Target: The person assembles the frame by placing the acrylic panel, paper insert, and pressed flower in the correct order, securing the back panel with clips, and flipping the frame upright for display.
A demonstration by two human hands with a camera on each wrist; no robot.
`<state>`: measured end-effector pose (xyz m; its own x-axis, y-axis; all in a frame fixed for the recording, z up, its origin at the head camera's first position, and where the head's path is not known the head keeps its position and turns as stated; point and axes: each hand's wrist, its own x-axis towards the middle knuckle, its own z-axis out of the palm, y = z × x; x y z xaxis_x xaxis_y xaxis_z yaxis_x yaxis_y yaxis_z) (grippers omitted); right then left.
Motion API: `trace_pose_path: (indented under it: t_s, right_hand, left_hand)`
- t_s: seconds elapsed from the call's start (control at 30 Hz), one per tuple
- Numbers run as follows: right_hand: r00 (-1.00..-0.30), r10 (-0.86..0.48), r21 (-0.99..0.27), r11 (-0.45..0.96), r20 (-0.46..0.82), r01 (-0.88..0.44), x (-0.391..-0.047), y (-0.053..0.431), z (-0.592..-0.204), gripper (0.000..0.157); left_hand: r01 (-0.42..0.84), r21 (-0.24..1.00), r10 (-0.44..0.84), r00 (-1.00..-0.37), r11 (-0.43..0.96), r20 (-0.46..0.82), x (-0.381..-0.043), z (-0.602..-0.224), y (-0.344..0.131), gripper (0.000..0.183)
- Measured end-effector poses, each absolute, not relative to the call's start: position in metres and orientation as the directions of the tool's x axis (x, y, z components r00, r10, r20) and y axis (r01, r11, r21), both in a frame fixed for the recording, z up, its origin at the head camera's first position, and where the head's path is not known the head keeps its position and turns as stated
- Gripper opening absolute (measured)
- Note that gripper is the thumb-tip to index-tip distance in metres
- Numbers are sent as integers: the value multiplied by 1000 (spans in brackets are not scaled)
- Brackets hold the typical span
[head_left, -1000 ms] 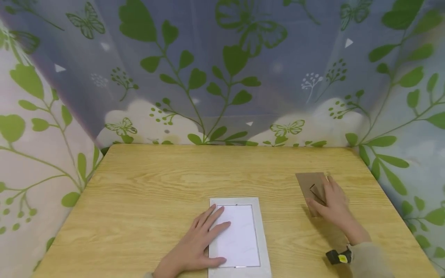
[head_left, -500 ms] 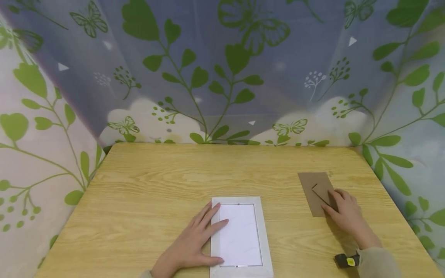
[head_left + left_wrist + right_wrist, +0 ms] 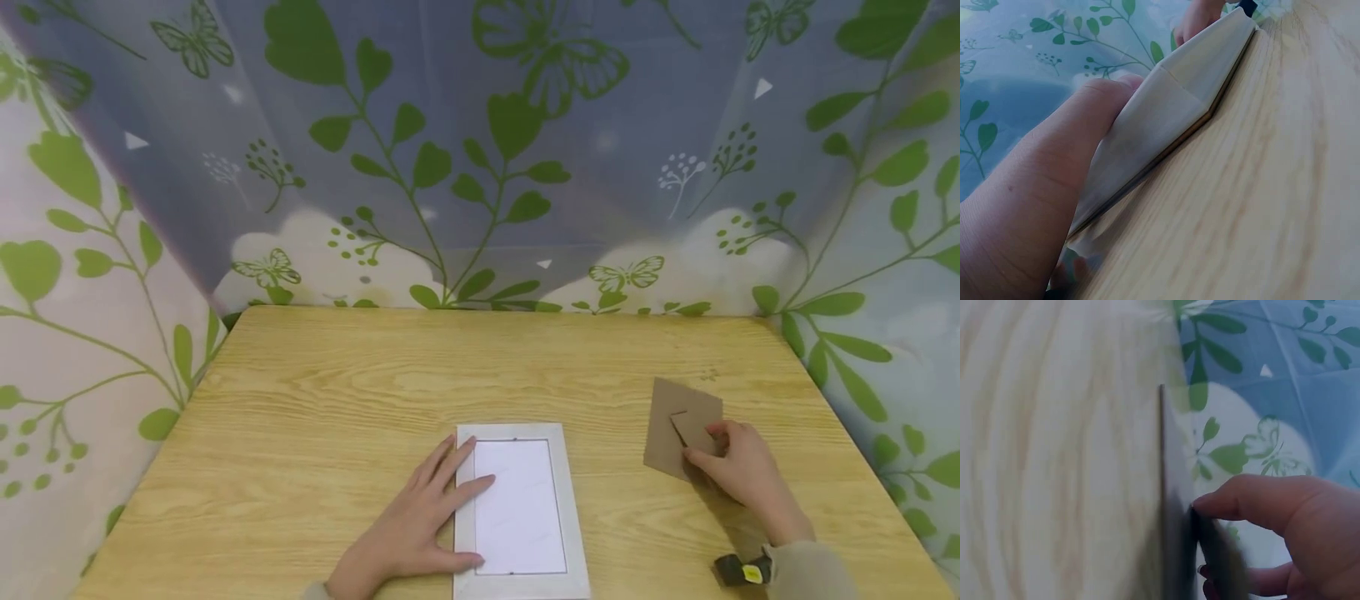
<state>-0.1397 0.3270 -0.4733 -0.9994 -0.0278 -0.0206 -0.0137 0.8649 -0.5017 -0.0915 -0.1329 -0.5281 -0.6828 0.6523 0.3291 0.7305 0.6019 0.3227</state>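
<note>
A white picture frame [image 3: 574, 517] lies face down near the table's front, with a plain white sheet [image 3: 517, 508] inside its border. My left hand [image 3: 420, 525] rests on the frame's left side, fingers spread and thumb near the lower corner. In the left wrist view the frame [image 3: 1141, 131] shows edge-on under that thumb. To the right is a brown frame backing board [image 3: 663, 454] with a cut-out stand flap. My right hand [image 3: 742, 471] pinches the flap between thumb and fingers. Seen from the right wrist, the flap [image 3: 1219, 550] stands away from the board [image 3: 1175, 506].
The wooden table [image 3: 337, 375] reaches back to a hanging cloth [image 3: 480, 167] printed with leaves and butterflies. Similar cloth hangs at both sides. A black strap with a yellow mark [image 3: 742, 571] sits at my right wrist.
The backing board has turned clockwise and its near end has come slightly left. My right hand slid off the board's middle to its right side and now pinches the flap. The left hand stays put.
</note>
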Motion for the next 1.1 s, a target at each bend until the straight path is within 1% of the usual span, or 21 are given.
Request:
trace_pose_path:
  t_s: [0.17,0.27,0.57,0.73,0.83,1.1]
  right_hand:
    - [-999,32,-558,828,-40,49,-135,317,-463,53]
    - [-999,47,-574,818,-14,47,-132,310,-455,53]
    - [-993,-19,-580,811,114,-82,-115,278,-420,44]
    - [-974,-86,-581,790,211,-196,-105,254,-404,36]
    - [-963,-104,-578,782,249,-235,-101,241,-398,32]
    - [-958,-141,-576,773,249,-264,-91,209,-383,32]
  left_hand:
    - [726,329,649,-687,604,326,-91,-528,-133,87]
    - [725,325,650,-689,608,322,-92,-529,-133,87]
    - [724,342,650,-689,599,322,-92,-530,-132,86]
    - [720,344,649,-693,603,313,-91,-528,-131,86]
    - [722,337,651,-692,605,312,-91,-527,-131,88]
    - [695,360,641,-717,622,275,-92,-528,-131,95]
